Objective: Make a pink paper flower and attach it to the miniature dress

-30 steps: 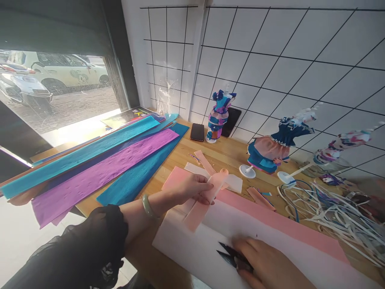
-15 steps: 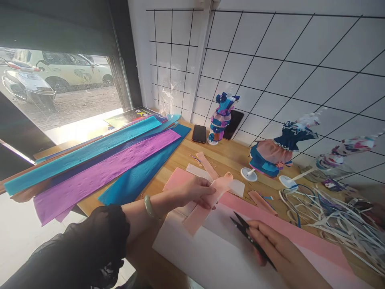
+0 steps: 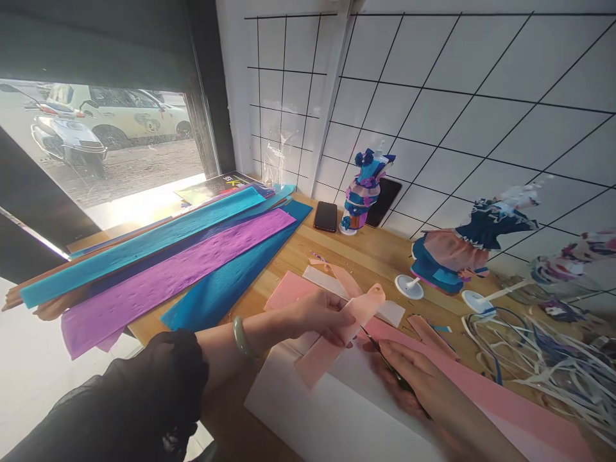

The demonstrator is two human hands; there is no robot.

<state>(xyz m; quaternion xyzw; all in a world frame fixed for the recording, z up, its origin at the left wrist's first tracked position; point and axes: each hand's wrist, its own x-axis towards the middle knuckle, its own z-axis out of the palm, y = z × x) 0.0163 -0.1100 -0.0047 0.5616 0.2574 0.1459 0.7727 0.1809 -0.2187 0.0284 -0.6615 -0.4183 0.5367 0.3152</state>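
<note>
A peach strip of crepe-like paper (image 3: 315,364) is pinched between the thumb and fingers of my left hand (image 3: 317,319), its upper end narrowing to a small curled tip. In my right hand (image 3: 418,378) are slim black tweezers (image 3: 395,371), their points drawn close together beside the strip's right edge, near my left fingertips. Whether the points touch the paper I cannot tell. Under both hands lie a white sheet (image 3: 308,417) and a long pink sheet (image 3: 486,382). Peach and white scraps (image 3: 327,281) lie just beyond my left hand.
Blue, purple and brown paper strips (image 3: 192,263) cover the table's left side. A phone (image 3: 326,217) lies by the wall. Small dressed figures on white stands (image 3: 362,192) line the back, one tilted (image 3: 450,250). Tangled white and blue strips (image 3: 553,372) spread at right.
My right hand has brought the tweezers up and left to the strip, and their spread points have come together. My left hand still holds the strip. The view has shifted slightly.
</note>
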